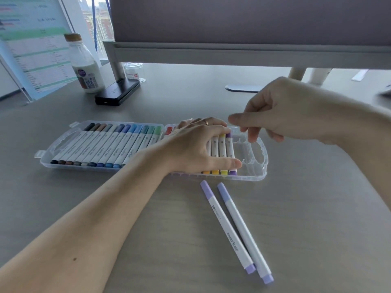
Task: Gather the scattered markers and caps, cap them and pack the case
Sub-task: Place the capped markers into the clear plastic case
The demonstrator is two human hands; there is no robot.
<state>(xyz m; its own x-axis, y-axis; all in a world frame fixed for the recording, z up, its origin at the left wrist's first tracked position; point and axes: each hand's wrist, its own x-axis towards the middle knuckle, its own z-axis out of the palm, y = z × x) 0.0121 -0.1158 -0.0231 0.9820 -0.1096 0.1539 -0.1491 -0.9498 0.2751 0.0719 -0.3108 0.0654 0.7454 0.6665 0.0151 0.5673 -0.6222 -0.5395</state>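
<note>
A clear plastic marker case lies open on the grey desk, both halves filled with rows of white markers with coloured caps. My left hand lies flat across the markers in the right half, fingers straight, pressing them down. My right hand hovers just above the case's right end, fingers loosely curled, holding nothing I can see. Two capped purple markers lie side by side on the desk in front of the case. The right half has a few vacant slots at its right end.
A milk bottle stands at the back left beside a monitor stand and a black base. A small clear jar sits behind it. A large monitor spans the back. A tilted screen fills the far left.
</note>
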